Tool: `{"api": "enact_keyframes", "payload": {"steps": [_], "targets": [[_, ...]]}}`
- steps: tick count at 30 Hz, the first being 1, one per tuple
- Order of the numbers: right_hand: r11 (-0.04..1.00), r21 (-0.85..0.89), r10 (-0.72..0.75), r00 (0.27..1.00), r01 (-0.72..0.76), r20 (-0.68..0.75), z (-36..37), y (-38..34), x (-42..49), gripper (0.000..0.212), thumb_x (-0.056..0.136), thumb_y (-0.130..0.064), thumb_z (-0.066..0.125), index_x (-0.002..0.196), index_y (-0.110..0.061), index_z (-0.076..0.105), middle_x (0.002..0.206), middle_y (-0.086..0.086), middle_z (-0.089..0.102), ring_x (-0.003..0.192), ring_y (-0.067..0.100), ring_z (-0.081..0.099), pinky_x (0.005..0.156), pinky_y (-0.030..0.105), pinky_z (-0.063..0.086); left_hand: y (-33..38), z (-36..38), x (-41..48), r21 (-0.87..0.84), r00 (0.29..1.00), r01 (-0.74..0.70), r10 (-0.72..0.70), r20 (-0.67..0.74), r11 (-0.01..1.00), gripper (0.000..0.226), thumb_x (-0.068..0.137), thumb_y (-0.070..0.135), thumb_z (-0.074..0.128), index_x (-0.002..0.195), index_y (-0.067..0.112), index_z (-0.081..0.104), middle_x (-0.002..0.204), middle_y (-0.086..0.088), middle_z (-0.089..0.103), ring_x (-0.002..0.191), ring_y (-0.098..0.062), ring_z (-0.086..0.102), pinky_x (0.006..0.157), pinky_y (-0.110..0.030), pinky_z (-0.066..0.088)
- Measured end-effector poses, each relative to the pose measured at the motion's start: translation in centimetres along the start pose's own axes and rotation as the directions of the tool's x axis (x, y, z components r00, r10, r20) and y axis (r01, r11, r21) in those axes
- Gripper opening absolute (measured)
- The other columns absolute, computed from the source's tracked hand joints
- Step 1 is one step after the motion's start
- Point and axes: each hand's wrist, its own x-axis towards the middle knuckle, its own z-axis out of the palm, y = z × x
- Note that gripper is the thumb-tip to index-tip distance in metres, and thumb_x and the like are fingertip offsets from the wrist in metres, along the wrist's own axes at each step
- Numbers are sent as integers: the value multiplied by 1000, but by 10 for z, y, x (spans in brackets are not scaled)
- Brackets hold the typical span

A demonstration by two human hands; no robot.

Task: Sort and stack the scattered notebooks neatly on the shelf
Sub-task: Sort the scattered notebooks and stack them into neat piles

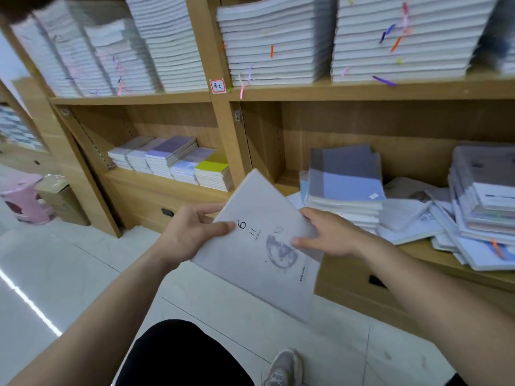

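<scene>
Grey-white notebook (264, 246), cover marked w/ a big 6 and a faint round drawing, is held tilted in the air, in front of and left of the blue stack (345, 179), off the shelf (434, 260) entirely. Left hand (192, 232) grips its left edge: thumb flat on the cover, other fingers curled behind. Right hand (326, 232) pinches the right edge, thumb on the cover, fingers tucked round the back, just in front of the blue stack's lower left corner.

Step, as I read it: sorting. One notebook is in hand and being checked vs. the piles, not yet placed.

Right of the blue stack, loose notebooks (409, 221) lie fanned and overlapping on the shelf. Further right is a tall pile (485, 196), edges uneven, w/ more copies sticking out at its base. Left of the blue stack, past the upright divider, small neat piles (172, 162) sit in the next compartment, incl. one w/ a yellow-green top.

Next move prob. needs a pile whose cover matches. No top near the blue stack looks like this grey one, though the blurred ones I can't tell. Then turn the notebook flat, line up spine and corners, and lower it on square. Blue stack's top copies sit skewed, so adding there means squaring them first.
</scene>
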Motion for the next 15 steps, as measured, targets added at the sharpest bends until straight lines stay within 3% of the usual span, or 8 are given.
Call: {"api": "enact_keyframes", "payload": {"steps": [3,6,10,13,15], "targets": [[998,27,49,999,-49,-16,-6,12,-14,44,83,-60,67,109,-29,48,113,-4,65,102,19,62,89,43,50,7,17,11,31,999,-25,24,31,999,26,88,9,72,110,22,76,84,-17,76,67,-24,72,55,-26,55],[992,-89,80,994,-87,-76,-20,31,-36,42,90,-60,58,113,-27,44,116,1,65,105,27,61,87,44,50,8,35,32,159,998,-56,57,-7,986,22,85,16,78,105,22,73,81,-9,77,74,-25,74,66,-34,56],[972,-183,117,977,-149,-176,-44,51,-63,34,97,-56,48,110,-25,40,103,5,63,97,31,60,78,40,48,2,64,66,216,991,-108,124,-59,970,15,83,21,80,94,25,72,78,5,76,69,-9,69,67,-28,51],[990,-52,113,961,-131,-253,-59,65,-84,21,97,-53,50,107,-36,46,93,-8,64,88,18,61,69,31,45,-1,91,90,132,977,-176,189,-97,976,12,84,21,78,94,22,73,83,1,77,73,-10,68,71,-32,52],[992,56,122,941,-109,-316,-62,74,-95,10,96,-49,54,98,-41,51,89,-17,65,82,1,60,62,17,39,-6,104,106,74,967,-201,210,-145,977,14,84,19,78,96,23,71,81,0,75,73,-12,67,68,-26,53]]}}
